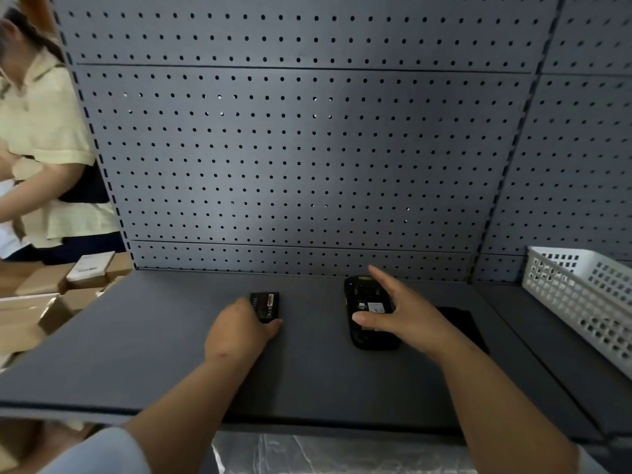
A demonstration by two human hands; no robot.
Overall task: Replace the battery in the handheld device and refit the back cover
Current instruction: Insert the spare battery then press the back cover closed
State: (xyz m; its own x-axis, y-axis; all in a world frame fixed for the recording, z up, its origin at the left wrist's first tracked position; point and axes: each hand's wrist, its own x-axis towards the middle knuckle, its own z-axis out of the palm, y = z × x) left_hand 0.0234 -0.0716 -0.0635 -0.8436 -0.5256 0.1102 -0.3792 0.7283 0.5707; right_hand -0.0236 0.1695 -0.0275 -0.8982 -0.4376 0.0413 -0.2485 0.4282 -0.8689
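A black handheld device (pixel 366 304) lies face down on the grey shelf (pixel 307 371), its back open so the empty battery bay and a white label show. My right hand (pixel 407 313) hovers over it with fingers spread, holding nothing. To the left, a black battery (pixel 266 304) with a red mark rests on the shelf; my left hand (pixel 239 331) has its fingers closed on the battery's near end. A flat black back cover (pixel 461 323) lies right of the device, partly hidden by my right hand.
A grey pegboard (pixel 307 148) rises behind the shelf. A white perforated basket (pixel 588 295) stands at the right. Cardboard boxes (pixel 51 302) are stacked at the left, where another person in a pale yellow shirt (pixel 41 148) stands.
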